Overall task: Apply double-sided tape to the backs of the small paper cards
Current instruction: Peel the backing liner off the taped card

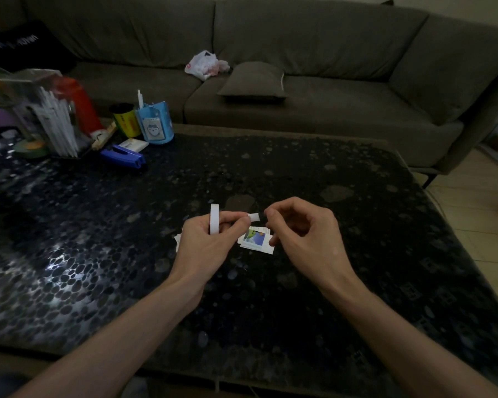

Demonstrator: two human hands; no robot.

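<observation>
My left hand (206, 242) holds a white roll of double-sided tape (214, 219) upright, with a short free end of tape (253, 217) sticking out past its fingertips. My right hand (305, 234) hovers just right of that end, thumb and forefinger pinched close together but a small gap away from the tape. Below the hands a small stack of paper cards (256, 239) lies on the table, the top one showing a blue and green picture. More white card edges (178, 239) peek out under my left hand.
The dark pebble-patterned table (342, 254) carries clutter at the far left: a blue stapler (124, 156), a blue pen holder (156, 124), a yellow can (125, 120), a clear box of white sticks (52, 122). A grey sofa (299, 81) stands behind.
</observation>
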